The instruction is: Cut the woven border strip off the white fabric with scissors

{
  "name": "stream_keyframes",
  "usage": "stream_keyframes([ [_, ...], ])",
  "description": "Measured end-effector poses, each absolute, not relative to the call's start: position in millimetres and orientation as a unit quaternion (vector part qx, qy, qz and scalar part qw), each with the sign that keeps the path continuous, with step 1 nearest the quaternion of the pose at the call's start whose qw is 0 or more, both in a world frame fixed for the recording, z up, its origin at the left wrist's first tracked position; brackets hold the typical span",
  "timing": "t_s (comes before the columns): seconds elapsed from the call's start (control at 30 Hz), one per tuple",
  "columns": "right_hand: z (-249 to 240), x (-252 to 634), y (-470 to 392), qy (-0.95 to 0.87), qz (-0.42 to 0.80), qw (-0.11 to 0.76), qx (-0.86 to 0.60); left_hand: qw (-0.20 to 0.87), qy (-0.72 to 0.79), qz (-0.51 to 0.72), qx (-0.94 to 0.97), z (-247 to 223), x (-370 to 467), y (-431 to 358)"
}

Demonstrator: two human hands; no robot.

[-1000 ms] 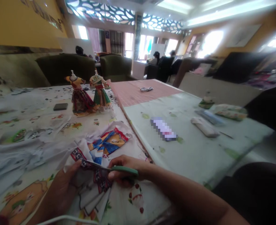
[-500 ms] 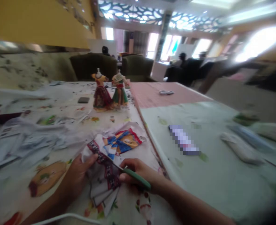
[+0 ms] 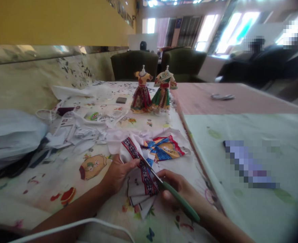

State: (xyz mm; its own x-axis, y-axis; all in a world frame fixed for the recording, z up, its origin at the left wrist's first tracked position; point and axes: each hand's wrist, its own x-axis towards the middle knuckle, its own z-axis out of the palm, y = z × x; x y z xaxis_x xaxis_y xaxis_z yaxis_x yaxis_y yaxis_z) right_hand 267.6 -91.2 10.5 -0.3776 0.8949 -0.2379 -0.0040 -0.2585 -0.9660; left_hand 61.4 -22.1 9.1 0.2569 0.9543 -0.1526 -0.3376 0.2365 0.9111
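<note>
- The left hand (image 3: 121, 172) pinches the cloth (image 3: 147, 177), its thumb pressed flat on top; its other fingers are mostly hidden underneath.
- The cloth, soft and white with a dark, red-bordered band of pale motifs, lies near the right edge of the floral-covered table (image 3: 70, 206), between the hands.
- The right hand (image 3: 175, 189) grips the scissors (image 3: 181, 200), fingers curled around smooth green handles; narrow metal blades lie along the band, their tip near the left thumb. Whether the blades are parted, I cannot tell.
- Just beyond the blades sits a crumpled printed cloth (image 3: 168, 148), blue and orange with red edging.
- Left of the hands, a flat orange cut-out (image 3: 93, 167) has angular sides; further left are thin, jagged paper scraps (image 3: 84, 135).
- A pale, creased bag (image 3: 12, 138) bulges at the table's left edge.
- Towards the far edge, two small flared dresses (image 3: 142, 96) stand upright on white stands, beside a flat grey block (image 3: 121, 100).
- A smooth white cable (image 3: 88, 221) curves along the near edge.
- On the adjoining pale green cover (image 3: 202, 145) lies a blurred purple oblong (image 3: 250, 165).
</note>
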Motion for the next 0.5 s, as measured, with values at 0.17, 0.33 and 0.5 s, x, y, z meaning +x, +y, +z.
stream_keyframes([
  [0.17, 14.2, 268.6, -93.9, -0.515, 0.675, 0.343, -0.402, 0.683, 0.364, 0.463, 0.432, 10.6, 56.8, -22.4],
  [0.33, 15.1, 270.0, -97.1, -0.522, 0.676, 0.353, -0.382, 0.679, 0.34, 0.471, 0.449, 12.5, 54.0, -22.6],
  [0.5, 15.4, 268.4, -99.3, -0.509, 0.689, 0.356, -0.374, 0.69, 0.342, 0.456, 0.447, 14.0, 53.0, -24.9],
])
